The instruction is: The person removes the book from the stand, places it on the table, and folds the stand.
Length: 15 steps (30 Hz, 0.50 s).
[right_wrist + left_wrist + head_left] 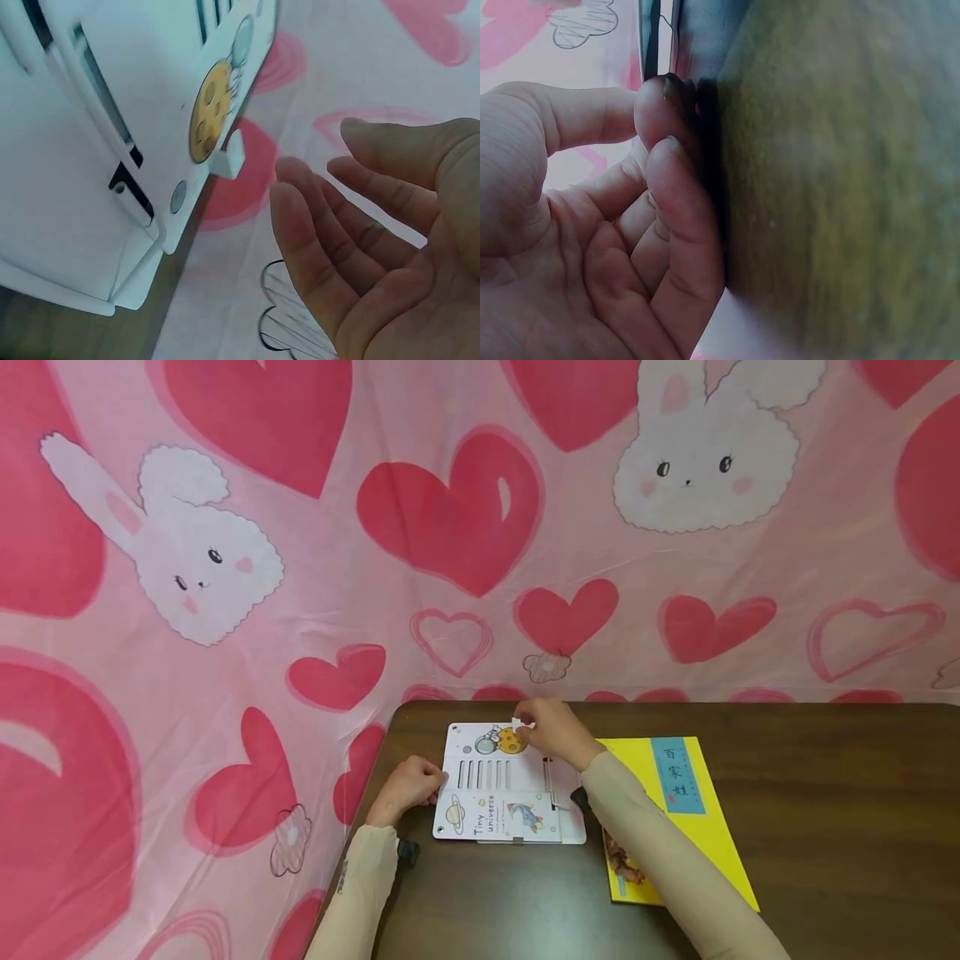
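A white book stand [527,777] printed "Tiny universe" lies flat on the table, with slots, a rocket, a planet, an astronaut and an orange moon on it. At its left edge my left hand [408,783] pinches the board, the thumb on top and the curled fingers [679,195] low against the tabletop. My right hand [557,728] is over the upper right corner. In the right wrist view its thumb and fingers [300,240] are parted, with nothing between them. A small white tab [229,156] sticks up from the edge beside the moon, short of the fingertips.
Right of the stand lies a yellow book [697,835] with a blue title label, partly under my right forearm. The brown wooden table [840,810] meets a pink cloth [450,560] with hearts and rabbits along its back and left sides.
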### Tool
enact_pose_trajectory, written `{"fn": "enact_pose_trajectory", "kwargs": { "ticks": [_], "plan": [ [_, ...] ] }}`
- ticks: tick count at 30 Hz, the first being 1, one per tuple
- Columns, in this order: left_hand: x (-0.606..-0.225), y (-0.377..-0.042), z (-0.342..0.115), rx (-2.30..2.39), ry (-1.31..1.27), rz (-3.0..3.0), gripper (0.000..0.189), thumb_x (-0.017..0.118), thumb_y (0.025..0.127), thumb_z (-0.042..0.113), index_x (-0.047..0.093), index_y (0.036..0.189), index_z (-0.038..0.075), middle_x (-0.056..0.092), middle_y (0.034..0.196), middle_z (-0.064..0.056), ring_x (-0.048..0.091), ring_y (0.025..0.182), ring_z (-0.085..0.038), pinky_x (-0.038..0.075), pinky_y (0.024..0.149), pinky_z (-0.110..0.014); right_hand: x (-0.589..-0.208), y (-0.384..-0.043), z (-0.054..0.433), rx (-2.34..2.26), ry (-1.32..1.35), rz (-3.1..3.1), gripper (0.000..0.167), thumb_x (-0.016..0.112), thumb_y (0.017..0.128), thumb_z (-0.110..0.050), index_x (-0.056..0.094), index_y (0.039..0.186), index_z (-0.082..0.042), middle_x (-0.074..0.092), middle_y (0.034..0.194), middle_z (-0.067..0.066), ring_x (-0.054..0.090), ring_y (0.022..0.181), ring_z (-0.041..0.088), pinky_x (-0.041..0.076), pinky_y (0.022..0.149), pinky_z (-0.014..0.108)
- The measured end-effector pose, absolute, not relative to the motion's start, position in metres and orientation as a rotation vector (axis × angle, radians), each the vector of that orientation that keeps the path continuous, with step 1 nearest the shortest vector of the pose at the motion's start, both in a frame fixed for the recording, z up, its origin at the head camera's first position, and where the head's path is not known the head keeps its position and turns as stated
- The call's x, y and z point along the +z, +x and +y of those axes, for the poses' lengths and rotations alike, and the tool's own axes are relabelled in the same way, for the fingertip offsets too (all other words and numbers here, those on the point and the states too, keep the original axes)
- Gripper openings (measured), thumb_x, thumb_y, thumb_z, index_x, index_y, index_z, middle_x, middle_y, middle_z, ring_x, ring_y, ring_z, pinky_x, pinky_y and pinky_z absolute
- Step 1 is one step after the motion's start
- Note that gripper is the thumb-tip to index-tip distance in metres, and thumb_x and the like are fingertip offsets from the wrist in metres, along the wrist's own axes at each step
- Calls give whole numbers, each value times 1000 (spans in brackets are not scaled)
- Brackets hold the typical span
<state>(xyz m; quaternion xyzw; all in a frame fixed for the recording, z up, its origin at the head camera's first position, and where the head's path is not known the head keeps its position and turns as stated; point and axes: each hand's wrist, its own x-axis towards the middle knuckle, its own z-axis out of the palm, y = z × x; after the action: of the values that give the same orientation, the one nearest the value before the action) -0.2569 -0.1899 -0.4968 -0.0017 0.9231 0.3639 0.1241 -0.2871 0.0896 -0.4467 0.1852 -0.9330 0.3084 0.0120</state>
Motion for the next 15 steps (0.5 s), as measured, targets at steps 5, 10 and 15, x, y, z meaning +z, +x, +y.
{"fn": "enact_pose_trajectory", "kwargs": {
  "ticks": [5,10,15],
  "plan": [
    [-496,-259,-191,1067,-4,2685,21,68,96,20,79,92,3,65,67,-4,59,57,-14,50,55,-23,-455,-308,86,1004,451,-2970,32,73,96,-13,71,126,-1,72,108,14,62,95,27,59,89,42],
    [-495,-262,-190,1072,2,2692,21,68,96,20,79,90,3,65,66,-5,58,57,-15,49,54,-23,-461,-323,86,1022,370,-3018,35,70,98,-13,68,130,0,71,116,16,63,103,29,58,95,45],
    [-497,-259,-192,1063,-19,2681,21,68,96,20,79,91,3,65,67,-5,58,58,-15,49,55,-23,-475,-333,86,1069,367,-3020,33,69,97,-12,70,127,0,71,120,17,62,104,30,57,97,46]
  ]
}}
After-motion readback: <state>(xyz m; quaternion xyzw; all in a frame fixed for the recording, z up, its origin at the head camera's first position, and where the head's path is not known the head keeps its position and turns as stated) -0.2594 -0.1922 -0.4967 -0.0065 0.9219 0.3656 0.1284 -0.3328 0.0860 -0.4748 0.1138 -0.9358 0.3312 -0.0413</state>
